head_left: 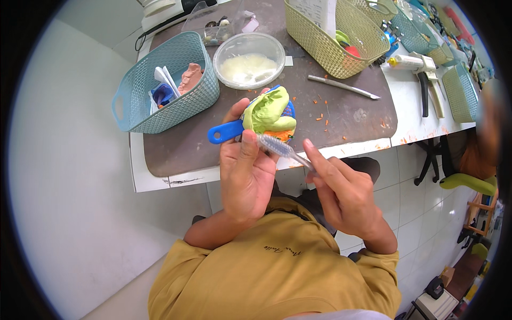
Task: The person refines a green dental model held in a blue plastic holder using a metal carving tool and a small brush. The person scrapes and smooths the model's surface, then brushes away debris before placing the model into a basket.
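Your left grip (pixel 242 173) is closed around a blue impression tray (pixel 225 133), the thumb at its near edge and the other fingers behind it. The tray's short handle, with a hole in it, pokes out to the left of that grip. Pale green impression material (pixel 266 113) fills the tray above your fingers, and orange material (pixel 280 135) shows along its near right edge.

Your right grip (pixel 344 194) is pinched on the clear handle of a brush (pixel 277 146), index finger stretched out along it. The brush head reaches leftward from that grip to the near edge of the tray, just beside your left thumb; whether the bristles touch the orange material, you cannot tell from here.

Both grips are held at the near edge of the desk (pixel 405 130), in front of your body. Beyond the left grip, on a brown mat (pixel 181 152), sits a round clear tub (pixel 245 84) with whitish contents. Further left of that grip stands a light blue basket (pixel 181 114) holding a pink cast (pixel 190 77). Beyond the right grip lie a slim metal tool (pixel 344 87) and scattered orange crumbs (pixel 320 116), with a yellow-green basket (pixel 330 61) farther back. Off to that grip's right, well apart, rests a white dispensing gun (pixel 421 66).
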The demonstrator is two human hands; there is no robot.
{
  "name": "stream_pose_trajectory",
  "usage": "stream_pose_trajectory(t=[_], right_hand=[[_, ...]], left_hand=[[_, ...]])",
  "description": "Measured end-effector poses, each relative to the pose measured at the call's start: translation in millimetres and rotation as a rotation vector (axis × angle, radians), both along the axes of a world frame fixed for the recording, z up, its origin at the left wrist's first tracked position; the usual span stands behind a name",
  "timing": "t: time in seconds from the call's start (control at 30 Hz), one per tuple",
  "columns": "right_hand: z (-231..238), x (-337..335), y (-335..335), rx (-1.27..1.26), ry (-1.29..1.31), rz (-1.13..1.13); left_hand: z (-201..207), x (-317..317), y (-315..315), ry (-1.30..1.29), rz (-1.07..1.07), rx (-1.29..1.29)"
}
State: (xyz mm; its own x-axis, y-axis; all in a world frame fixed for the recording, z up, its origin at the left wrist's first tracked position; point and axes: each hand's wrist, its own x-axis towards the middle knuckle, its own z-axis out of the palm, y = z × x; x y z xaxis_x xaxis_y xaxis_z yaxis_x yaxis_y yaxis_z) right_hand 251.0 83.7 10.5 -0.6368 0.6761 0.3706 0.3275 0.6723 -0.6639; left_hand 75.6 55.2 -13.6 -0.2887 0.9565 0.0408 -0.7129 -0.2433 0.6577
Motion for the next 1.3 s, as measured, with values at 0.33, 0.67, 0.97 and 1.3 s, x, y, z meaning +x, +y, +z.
stream_pose_trajectory(t=[0.33, 0.67, 0.97, 1.3], right_hand=[[3.1, 10.3, 0.0, 0.024, 0.042, -0.044], [21.8, 21.5, 71.6, 0.412, -0.181, -0.191], [12.4, 30.1, 121.4, 0.644, -0.352, -0.142], [26.3, 28.7, 125.9, 0.478, -0.548, -0.055]], left_hand=[[-0.9, 1.3, -1.3, -0.028, 0.051, 0.034], [14.3, -9.4, -11.1, -0.151, -0.029, -0.062], [3.8, -20.5, -23.5, -0.148, -0.044, -0.054], [-1.4, -10.6, -21.2, -0.096, 0.065, 0.086]])
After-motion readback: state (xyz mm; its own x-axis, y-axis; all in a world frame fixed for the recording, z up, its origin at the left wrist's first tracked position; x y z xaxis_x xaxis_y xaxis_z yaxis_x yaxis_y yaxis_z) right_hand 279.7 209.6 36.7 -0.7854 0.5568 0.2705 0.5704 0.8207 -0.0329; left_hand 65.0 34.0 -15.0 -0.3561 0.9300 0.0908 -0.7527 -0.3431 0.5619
